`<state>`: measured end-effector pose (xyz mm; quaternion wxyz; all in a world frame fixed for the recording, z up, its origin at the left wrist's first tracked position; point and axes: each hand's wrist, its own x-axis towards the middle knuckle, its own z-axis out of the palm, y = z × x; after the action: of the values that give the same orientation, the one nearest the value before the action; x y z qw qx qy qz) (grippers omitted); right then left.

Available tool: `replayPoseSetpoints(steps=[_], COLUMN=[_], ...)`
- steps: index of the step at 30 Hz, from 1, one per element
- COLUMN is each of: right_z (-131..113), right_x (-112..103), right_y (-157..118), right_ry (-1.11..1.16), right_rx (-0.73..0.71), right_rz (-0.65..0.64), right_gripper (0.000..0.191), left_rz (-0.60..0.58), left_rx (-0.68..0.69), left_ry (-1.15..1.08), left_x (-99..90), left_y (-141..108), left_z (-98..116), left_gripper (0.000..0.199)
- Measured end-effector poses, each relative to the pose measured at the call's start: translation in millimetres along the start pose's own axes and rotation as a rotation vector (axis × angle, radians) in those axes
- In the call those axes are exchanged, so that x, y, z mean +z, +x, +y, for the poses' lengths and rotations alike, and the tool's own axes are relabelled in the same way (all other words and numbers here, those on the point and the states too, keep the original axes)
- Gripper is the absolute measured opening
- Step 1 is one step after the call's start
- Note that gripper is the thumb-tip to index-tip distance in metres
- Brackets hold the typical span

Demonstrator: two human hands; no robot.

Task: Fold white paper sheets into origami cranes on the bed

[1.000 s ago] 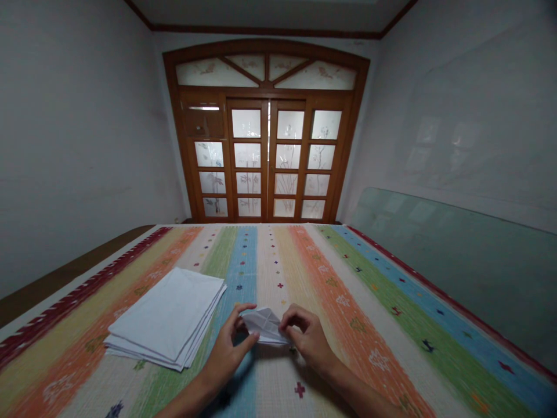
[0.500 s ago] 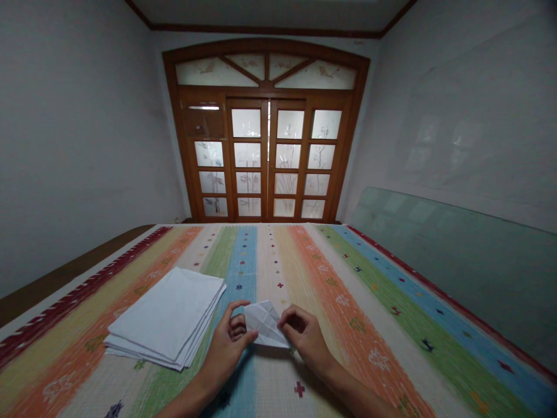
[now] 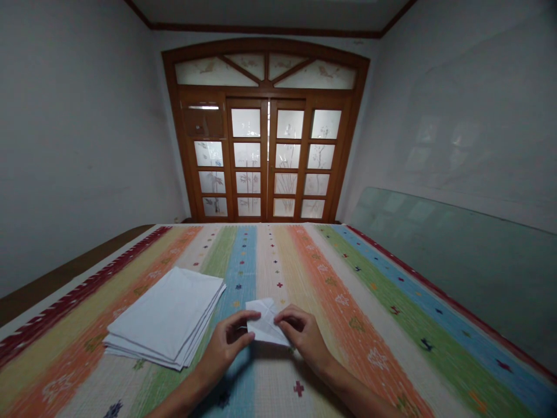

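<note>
A small piece of folded white paper (image 3: pixel 265 326) is held between my two hands, just above the striped tablecloth. My left hand (image 3: pixel 230 339) pinches its left side, with thumb and index finger on the paper. On the right side, the thumb and fingers of my right hand (image 3: pixel 303 334) grip the paper's edge. Creases show across its surface. A stack of white paper sheets (image 3: pixel 167 313) lies to the left of my left hand, its edges slightly uneven.
The table bears a tablecloth (image 3: pixel 348 342) with colourful stripes and small motifs. A pale green panel (image 3: pixel 456 255) stands along the right side. Wooden doors with glass panes (image 3: pixel 267 157) are beyond the far edge, between grey walls.
My left hand's index finger has come down onto the paper, and its grip has moved slightly inward. The folded paper's top left part has changed shape. My right hand has shifted only a little.
</note>
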<state>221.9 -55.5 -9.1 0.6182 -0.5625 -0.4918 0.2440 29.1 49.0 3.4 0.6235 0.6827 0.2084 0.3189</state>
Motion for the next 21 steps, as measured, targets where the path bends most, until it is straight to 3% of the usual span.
replayPoseSetpoints(steps=[4, 13, 21], right_z=[3.2, 10.0, 5.0], right_x=[-1.3, -0.6, -2.4], right_y=[1.0, -0.6, -1.7], right_ry=[0.003, 0.099, 0.016], right_rx=[0.014, -0.018, -0.006], right_rz=[-0.027, -0.159, -0.149], right_gripper=[0.016, 0.04, 0.03], left_rz=[-0.048, -0.001, -0.008], left_rx=[-0.041, -0.131, -0.133], left_ry=[-0.09, -0.165, -0.172], left_x=[-2.5, -3.2, -3.1], left_y=[2.0, 3.4, 5.1], left_z=[-4.4, -2.3, -5.3], left_gripper=[0.058, 0.061, 0.059])
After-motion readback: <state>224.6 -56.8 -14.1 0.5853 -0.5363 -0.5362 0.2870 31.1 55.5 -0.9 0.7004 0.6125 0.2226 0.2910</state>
